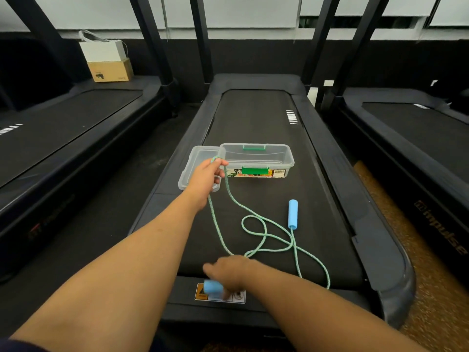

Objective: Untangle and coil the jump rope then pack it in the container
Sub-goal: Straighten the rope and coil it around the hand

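Observation:
A green braided jump rope [264, 231] lies in crossed loops on the black treadmill belt [256, 123]. My left hand [206, 177] is raised and pinches a bend of the rope in front of the clear plastic container [256, 160]. Two strands hang down from it. My right hand [231, 274] is blurred near the belt's front edge and grips one blue foam handle [212, 287]. The other blue handle [292, 214] lies on the belt to the right. The container is open, with green clips, and nothing shows inside it. Its clear lid [196, 161] lies beside it on the left.
The treadmill's black side rails and uprights frame the belt. More treadmills stand left and right. A cardboard box [110, 70] with a white box on top sits at the back left. A brown mat [429, 301] covers the floor at the right.

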Motion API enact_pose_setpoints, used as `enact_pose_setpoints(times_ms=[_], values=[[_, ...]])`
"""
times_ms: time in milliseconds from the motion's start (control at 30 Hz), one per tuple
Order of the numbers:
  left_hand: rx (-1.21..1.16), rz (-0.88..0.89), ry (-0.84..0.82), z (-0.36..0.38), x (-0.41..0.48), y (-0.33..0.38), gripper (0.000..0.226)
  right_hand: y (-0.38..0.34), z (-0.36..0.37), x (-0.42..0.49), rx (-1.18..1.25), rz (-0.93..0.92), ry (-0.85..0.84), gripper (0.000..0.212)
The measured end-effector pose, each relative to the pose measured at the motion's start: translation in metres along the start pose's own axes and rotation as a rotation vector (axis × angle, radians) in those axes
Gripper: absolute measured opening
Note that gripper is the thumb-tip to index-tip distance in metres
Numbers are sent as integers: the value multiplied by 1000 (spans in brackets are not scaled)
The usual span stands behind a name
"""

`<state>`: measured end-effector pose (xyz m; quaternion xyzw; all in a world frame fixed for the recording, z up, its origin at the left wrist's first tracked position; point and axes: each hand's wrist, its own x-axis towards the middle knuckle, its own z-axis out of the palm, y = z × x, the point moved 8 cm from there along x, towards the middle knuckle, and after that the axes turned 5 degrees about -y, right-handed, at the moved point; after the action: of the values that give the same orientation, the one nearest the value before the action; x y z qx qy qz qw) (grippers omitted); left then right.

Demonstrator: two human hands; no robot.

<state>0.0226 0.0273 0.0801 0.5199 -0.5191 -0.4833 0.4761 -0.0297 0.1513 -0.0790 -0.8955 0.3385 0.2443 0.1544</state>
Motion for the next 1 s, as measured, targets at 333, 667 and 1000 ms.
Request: enact_pose_setpoints(times_ms=[333, 667, 1000], values=[[317, 105, -161, 35, 0, 37, 18, 65, -144, -70, 1235, -95, 22, 7], [633, 246, -328, 57, -14, 111, 22, 138, -177, -122, 1329, -83, 317, 11], [-274, -163, -469, 91, -25, 110, 27, 145, -204, -120, 1694, -39, 795, 19]])
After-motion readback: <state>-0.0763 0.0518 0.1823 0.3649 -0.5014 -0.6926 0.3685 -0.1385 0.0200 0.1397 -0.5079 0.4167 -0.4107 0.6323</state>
